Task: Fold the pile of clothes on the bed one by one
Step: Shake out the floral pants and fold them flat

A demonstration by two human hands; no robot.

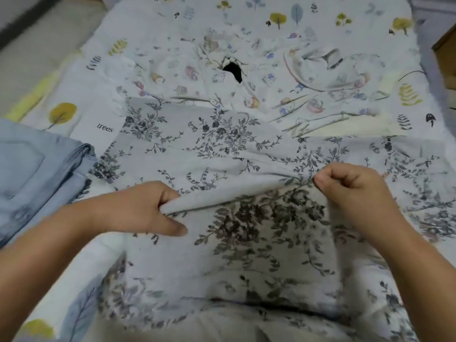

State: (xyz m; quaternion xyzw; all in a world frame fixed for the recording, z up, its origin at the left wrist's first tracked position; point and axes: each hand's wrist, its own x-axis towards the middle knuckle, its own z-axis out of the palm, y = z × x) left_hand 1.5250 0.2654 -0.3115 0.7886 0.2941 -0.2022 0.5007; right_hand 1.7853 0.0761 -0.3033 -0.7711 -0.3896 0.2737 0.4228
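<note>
Left hand (150, 208) and right hand (355, 191) each pinch the floral garment (197, 144) at its fold edge, likely to square it; folded jeans (37, 174) lie beside on the bed (345, 21).

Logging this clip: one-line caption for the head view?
Both hands, left hand and right hand, pinch the floral garment mid-fold on the bed sheet, folded jeans alongside.

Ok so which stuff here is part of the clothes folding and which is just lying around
Part of the job:
- floral garment, gripped by left hand and right hand
- cartoon-print clothes, unfolded
- folded blue jeans

Just lying about:
- tree-print bedsheet
- brown box-like corner at the right edge
</note>
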